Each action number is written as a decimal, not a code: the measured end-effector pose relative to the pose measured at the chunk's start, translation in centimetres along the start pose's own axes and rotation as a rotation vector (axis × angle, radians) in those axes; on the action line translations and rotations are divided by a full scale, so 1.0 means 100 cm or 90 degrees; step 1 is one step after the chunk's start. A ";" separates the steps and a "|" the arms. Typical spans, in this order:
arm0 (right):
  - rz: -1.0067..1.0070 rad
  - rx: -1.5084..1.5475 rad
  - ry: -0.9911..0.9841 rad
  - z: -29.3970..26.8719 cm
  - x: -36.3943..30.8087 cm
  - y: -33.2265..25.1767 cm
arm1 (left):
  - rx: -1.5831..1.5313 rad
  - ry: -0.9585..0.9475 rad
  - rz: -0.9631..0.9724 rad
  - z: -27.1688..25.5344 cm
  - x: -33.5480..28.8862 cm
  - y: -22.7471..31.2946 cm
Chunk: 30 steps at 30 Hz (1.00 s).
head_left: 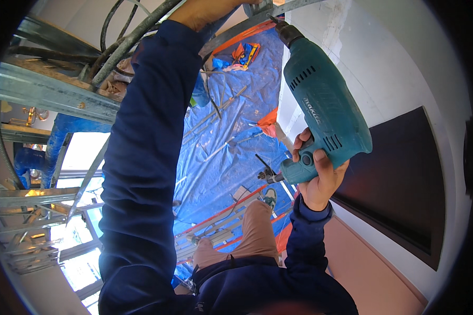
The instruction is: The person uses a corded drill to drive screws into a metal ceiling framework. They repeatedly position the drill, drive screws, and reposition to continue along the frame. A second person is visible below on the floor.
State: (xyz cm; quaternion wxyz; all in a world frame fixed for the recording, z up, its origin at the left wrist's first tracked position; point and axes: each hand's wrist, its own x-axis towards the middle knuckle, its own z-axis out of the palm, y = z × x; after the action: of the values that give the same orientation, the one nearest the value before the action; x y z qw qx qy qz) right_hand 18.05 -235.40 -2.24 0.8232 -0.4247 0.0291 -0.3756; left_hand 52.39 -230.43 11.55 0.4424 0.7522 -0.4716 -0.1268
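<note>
A teal corded power drill (pixel 326 97) is gripped by my right hand (pixel 325 182), the fingers wrapped round its handle and the thumb near the round button. The drill's dark chuck (pixel 289 32) points up and to the left, its short bit close to a grey metal strip (pixel 242 26). At the handle's base, a chuck key (pixel 265 176) hangs beside the cord end. My left hand (pixel 205 11) reaches up to the top edge, by the metal strip and a small metal fitting (pixel 258 7). Its fingers are cut off by the edge and cannot be read.
Grey cables (pixel 126 50) and metal framing (pixel 52 86) run along the left, with blue pipes (pixel 52 147) below. Far beneath, a blue tarp (pixel 226 126) carries loose rods. I stand above a ladder-like platform (pixel 215 223). A black panel (pixel 404 184) is at the right wall.
</note>
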 end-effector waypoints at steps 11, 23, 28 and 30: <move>0.017 0.052 0.026 0.004 0.005 -0.002 | -0.001 -0.010 -0.007 -0.001 -0.001 0.005; 0.087 0.128 0.074 0.004 0.010 -0.014 | -0.036 -0.052 -0.040 -0.002 -0.002 0.006; 0.076 0.071 0.062 0.005 0.007 -0.018 | -0.026 -0.022 -0.002 0.001 -0.003 0.005; 0.072 0.083 0.061 0.004 0.007 -0.018 | -0.028 -0.025 0.008 0.002 -0.003 0.004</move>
State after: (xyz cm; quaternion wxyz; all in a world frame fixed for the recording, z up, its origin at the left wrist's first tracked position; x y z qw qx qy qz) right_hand 17.67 -236.20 -0.50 0.8666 -0.3498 0.0677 -0.3494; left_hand 51.86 -230.39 11.70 0.4503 0.7367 -0.4821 -0.1486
